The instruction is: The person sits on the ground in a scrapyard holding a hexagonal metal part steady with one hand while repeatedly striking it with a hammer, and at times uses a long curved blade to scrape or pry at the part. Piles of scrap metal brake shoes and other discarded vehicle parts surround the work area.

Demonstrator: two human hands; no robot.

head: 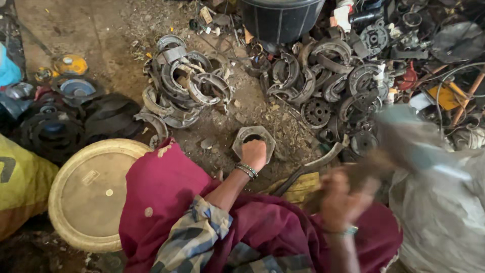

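- On the dirt floor in front of the seated person, the left hand (254,153) was clenched into a fist over a hexagonal metal block (254,140), seemingly pinning something small in its central hole; what exactly it gripped couldn't be made out.
- The block sat flat on the ground, between the pile of curved brake shoes (184,83) on the left and a larger scrap heap (333,86) on the right, apart from both.
- Right hand (342,199) was raised and motion-blurred, closed around a handle-like tool (371,167); the head of it was too smeared to identify.
- Judgement: this looked like a strike-on-anvil step. Doing it well called for keeping the block seated flat, the fist low and clear of the hole's rim, and the blow coming straight down.
- Risk, as a judgement: knuckles sat right at the impact zone; a glancing hit could skid off the block's edge.
- A loose curved metal strip (313,164) lay just right of the block, near the swing path.
- A round pale lid (91,194) rested at the person's left, well clear.
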